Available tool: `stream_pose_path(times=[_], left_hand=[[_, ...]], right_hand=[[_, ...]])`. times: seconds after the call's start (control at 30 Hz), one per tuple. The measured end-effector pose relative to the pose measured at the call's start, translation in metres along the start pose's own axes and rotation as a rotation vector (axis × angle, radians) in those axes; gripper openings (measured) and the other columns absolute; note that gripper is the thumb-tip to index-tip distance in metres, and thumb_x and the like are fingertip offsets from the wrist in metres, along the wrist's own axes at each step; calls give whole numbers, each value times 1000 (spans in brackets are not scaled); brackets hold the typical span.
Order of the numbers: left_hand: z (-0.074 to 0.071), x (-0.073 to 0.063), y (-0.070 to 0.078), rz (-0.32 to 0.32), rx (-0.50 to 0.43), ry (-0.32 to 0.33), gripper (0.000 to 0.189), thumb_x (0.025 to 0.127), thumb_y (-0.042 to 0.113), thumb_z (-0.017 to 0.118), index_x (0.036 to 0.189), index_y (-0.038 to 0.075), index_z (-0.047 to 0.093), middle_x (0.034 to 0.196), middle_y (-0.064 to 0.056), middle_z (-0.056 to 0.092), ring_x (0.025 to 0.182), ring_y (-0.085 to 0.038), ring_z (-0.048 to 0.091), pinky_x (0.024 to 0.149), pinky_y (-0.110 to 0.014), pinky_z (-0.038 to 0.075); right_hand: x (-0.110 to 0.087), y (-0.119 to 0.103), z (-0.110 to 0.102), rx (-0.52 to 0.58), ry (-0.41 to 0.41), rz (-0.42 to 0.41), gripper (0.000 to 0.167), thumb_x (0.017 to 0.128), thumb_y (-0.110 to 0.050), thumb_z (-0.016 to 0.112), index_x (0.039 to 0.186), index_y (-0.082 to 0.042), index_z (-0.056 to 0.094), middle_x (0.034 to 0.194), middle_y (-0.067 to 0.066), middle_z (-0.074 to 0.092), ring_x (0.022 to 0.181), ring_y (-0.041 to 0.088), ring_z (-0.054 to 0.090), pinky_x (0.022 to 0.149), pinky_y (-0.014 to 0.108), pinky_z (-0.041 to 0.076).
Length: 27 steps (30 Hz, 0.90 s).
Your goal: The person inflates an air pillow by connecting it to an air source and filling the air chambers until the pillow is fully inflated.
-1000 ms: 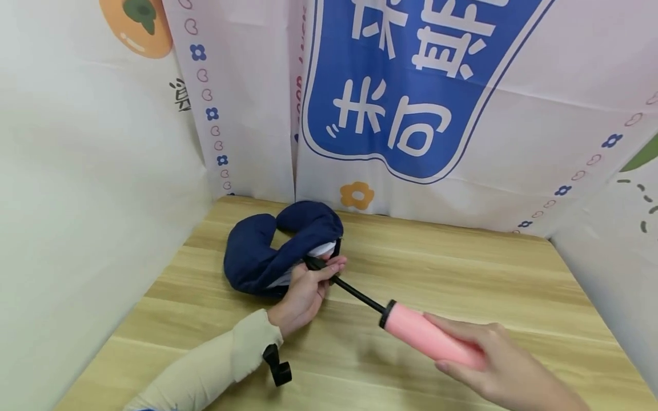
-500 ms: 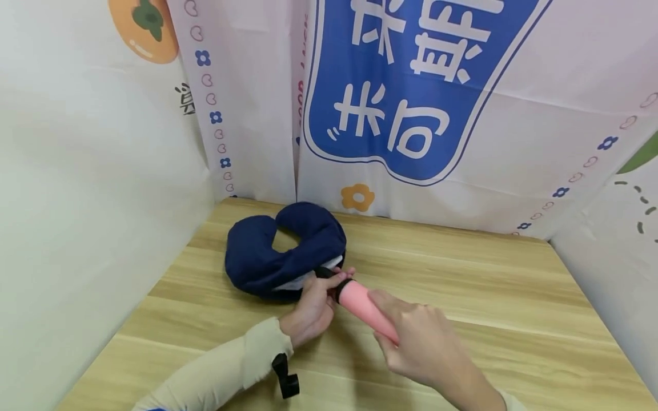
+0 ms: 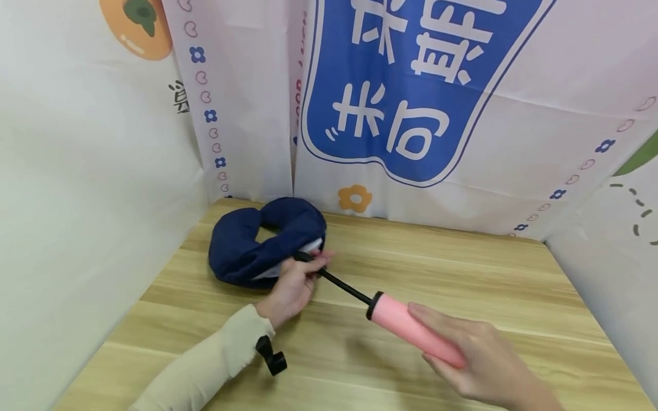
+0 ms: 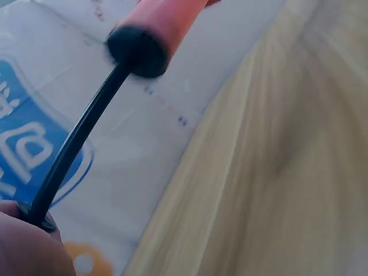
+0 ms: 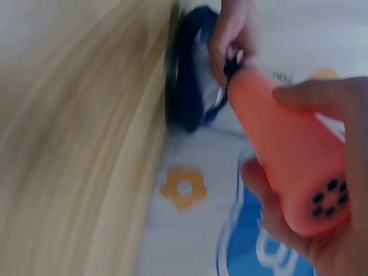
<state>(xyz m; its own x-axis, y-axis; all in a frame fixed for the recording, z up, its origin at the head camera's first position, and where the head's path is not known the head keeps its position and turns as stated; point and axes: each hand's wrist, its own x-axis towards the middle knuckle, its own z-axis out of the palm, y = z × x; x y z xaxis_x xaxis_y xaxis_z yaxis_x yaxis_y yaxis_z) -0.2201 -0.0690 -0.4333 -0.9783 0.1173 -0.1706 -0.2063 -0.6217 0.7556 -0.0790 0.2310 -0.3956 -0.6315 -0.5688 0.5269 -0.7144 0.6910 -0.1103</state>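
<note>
Stretching wide rightward, the worktop (image 3: 488, 285) ends just behind the navy pillow (image 3: 272, 251), gaping white; left hand (image 3: 292, 287) grips the pump (image 3: 381, 309) by its black end (image 3: 304, 257), right hand (image 3: 488, 364) its pink barrel (image 3: 417, 329).

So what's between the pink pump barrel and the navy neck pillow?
In the head view, a black rod and the left hand lie between the pink barrel and the navy pillow.
</note>
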Motion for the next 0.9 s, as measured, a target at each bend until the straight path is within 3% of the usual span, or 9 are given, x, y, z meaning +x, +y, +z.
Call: stream_pose_path(times=[0.1, 0.2, 0.3, 0.43, 0.53, 0.67, 0.77, 0.9], left_hand=[[10, -10, -15, -44, 33, 25, 17, 97, -12, 60, 110, -1, 56, 97, -2, 80, 97, -10, 76, 89, -20, 59], [12, -15, -22, -57, 101, 4, 20, 97, -10, 61, 115, -3, 55, 97, -2, 79, 94, -8, 75, 88, -20, 58], [6, -15, -19, -52, 143, -28, 24, 95, -12, 63, 116, -3, 55, 97, -4, 79, 93, -10, 76, 86, -20, 59], [-3, -10, -7, -77, 134, -49, 30, 94, -16, 64, 117, -1, 52, 102, -8, 80, 95, -13, 79, 86, -22, 61], [-4, -5, 0, -94, 129, -43, 32, 94, -16, 63, 119, 0, 50, 104, -8, 80, 96, -13, 79, 88, -23, 61], [-3, 0, 4, -34, 85, -3, 28, 94, -16, 63, 113, 1, 52, 99, -5, 80, 93, -12, 78, 86, -23, 61], [1, -4, -6, -29, 72, 28, 22, 95, -17, 60, 111, -2, 56, 93, -2, 79, 89, -9, 76, 84, -21, 60], [10, -18, -23, -69, 140, 26, 21, 98, -11, 60, 117, -4, 57, 95, 0, 79, 92, -7, 74, 87, -19, 58]], right_hand=[[13, -13, 23, -37, 68, -5, 74, 74, -22, 86, 145, -14, 65, 130, 4, 76, 83, 8, 76, 69, 25, 61], [23, -23, 45, -42, 94, 18, 77, 70, -21, 86, 143, -12, 66, 129, 6, 77, 81, 11, 77, 66, 29, 62], [25, -25, 56, -16, 66, 32, 77, 76, -22, 86, 148, -11, 61, 134, 7, 74, 98, 19, 80, 75, 36, 65], [9, -19, 49, 45, -41, 70, 81, 87, -25, 85, 159, -16, 49, 147, 5, 66, 116, 24, 75, 92, 40, 63], [-11, -10, 28, 91, -112, 119, 84, 88, -25, 86, 161, -19, 45, 152, 2, 62, 122, 20, 73, 104, 24, 55], [-28, -2, 4, 120, -135, 172, 85, 83, -22, 91, 158, -22, 51, 148, -5, 65, 121, 11, 72, 108, 4, 38], [-20, -4, 9, 109, -83, 151, 83, 78, -19, 92, 153, -22, 57, 142, -4, 70, 117, 12, 74, 103, 8, 46], [6, -14, 37, 91, 53, 90, 78, 72, -17, 90, 146, -16, 65, 131, 3, 76, 101, 15, 78, 84, 22, 60]])
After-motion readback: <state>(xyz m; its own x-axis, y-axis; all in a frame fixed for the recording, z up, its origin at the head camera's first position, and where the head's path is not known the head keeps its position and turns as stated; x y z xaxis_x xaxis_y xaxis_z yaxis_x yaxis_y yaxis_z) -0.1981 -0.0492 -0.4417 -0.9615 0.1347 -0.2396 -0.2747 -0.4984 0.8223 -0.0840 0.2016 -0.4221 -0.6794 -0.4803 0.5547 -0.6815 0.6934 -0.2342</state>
